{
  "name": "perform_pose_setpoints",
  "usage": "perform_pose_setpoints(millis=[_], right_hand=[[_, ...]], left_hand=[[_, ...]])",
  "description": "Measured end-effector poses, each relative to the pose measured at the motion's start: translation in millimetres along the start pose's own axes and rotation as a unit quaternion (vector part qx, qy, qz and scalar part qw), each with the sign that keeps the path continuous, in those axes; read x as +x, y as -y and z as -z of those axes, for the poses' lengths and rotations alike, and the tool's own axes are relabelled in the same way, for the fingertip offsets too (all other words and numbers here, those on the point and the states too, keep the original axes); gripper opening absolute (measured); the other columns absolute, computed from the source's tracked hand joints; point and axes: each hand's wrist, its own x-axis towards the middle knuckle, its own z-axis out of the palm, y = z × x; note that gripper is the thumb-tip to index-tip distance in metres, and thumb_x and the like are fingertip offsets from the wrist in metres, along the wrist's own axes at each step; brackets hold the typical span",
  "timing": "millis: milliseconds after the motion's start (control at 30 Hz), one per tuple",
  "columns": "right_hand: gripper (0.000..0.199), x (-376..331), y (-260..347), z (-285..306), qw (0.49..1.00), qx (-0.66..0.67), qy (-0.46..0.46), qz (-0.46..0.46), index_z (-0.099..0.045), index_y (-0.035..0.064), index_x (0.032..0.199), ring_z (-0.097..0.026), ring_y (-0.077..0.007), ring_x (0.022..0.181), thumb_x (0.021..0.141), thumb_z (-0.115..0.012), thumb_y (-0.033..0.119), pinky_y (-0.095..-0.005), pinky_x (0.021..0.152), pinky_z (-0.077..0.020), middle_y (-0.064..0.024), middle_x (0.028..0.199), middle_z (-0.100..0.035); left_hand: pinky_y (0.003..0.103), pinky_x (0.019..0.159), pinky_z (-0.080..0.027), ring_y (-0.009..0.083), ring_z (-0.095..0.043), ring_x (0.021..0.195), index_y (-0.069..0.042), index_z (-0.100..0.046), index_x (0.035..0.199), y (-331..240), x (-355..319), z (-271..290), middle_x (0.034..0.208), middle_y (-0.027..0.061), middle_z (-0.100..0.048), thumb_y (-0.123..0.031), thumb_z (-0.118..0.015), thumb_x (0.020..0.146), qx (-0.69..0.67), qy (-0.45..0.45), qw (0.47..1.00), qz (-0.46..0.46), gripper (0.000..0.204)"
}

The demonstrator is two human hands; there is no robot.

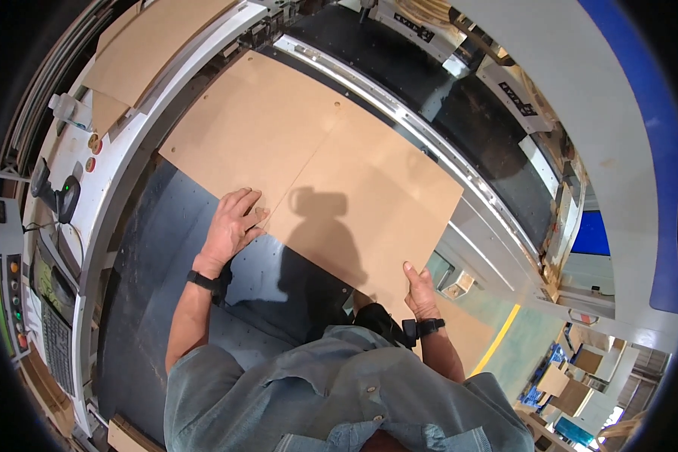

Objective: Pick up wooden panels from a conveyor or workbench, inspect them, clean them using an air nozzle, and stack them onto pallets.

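Observation:
Two flat brown fibreboard panels lie edge to edge, with a thin seam between them; the left panel (241,128) has small round holes near its corners. My left hand (236,226) rests on the near edge by the seam, fingers spread over the board. At its near right corner, the right panel (384,196) is held by my right hand (422,292), thumb on top and the other fingers hidden beneath. That corner reaches out past the dark machine bed (256,271). A shadow falls across the right panel. Both my wrists carry black bands.
Beyond the panels runs a metal rail (407,113). On the white ledge to the left are a brown board (151,53), a clear bottle (69,111), a black handheld scanner (56,192) and a keyboard (55,343). A yellow floor line (497,339) shows at right.

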Motion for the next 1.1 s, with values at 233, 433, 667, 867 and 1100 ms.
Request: perform_pose_setpoints(millis=[233, 433, 667, 867, 1100], right_hand=[[0.043, -8, 27, 10, 0.997, 0.048, 0.016, 0.058, -0.052, -0.0005, 0.132, -0.063, -0.0239, 0.112, 0.094, -0.065, 0.015, -0.0381, 0.095, -0.0529, -0.0114, 0.124, -0.063], [0.044, 28, 91, -39, 0.992, 0.060, 0.019, 0.112, -0.048, -0.0029, 0.134, -0.063, -0.0279, 0.113, 0.096, -0.063, 0.015, -0.0414, 0.096, -0.0532, -0.0156, 0.127, -0.061], [0.042, 138, 94, -105, 0.988, 0.036, 0.043, 0.145, -0.051, -0.0021, 0.131, -0.066, -0.0294, 0.106, 0.098, -0.062, 0.021, -0.0432, 0.091, -0.0556, -0.0155, 0.120, -0.064], [0.043, 155, 120, -73, 0.743, -0.612, -0.055, 0.265, -0.055, -0.0005, 0.121, -0.066, -0.0398, 0.103, 0.091, -0.065, 0.028, -0.0546, 0.081, -0.0546, -0.0203, 0.115, -0.065], [0.065, 130, 90, -124, 0.492, -0.708, 0.164, 0.479, -0.048, 0.0060, 0.139, -0.033, -0.0474, 0.137, 0.086, -0.068, 0.038, -0.0611, 0.110, -0.0267, -0.0242, 0.149, -0.038]], left_hand=[[0.046, 0.111, -0.038, 0.0347, -0.050, 0.131, -0.012, -0.070, 0.118, -6, -45, -18, 0.141, 0.0151, -0.055, -0.039, -0.074, 0.082, -0.009, -0.013, 0.997, 0.071, 0.045], [0.045, 0.102, -0.045, 0.0347, -0.056, 0.123, -0.007, -0.071, 0.110, -47, -119, -2, 0.133, 0.0167, -0.059, -0.034, -0.074, 0.082, 0.001, -0.038, 0.988, 0.149, 0.038], [0.041, 0.090, -0.046, 0.0317, -0.061, 0.101, -0.006, -0.067, 0.094, -136, -182, 6, 0.112, 0.0155, -0.063, -0.036, -0.075, 0.079, 0.039, -0.033, 0.942, 0.332, 0.035], [0.060, 0.113, -0.023, 0.0458, -0.034, 0.138, -0.011, -0.048, 0.143, -208, -185, -16, 0.149, 0.0296, -0.035, -0.052, -0.082, 0.069, 0.007, -0.026, 0.920, 0.392, 0.092], [0.062, 0.116, -0.017, 0.0459, -0.026, 0.144, -0.020, -0.046, 0.147, -236, -213, -72, 0.157, 0.0266, -0.028, -0.053, -0.080, 0.071, 0.048, -0.036, 0.876, 0.479, 0.089]])
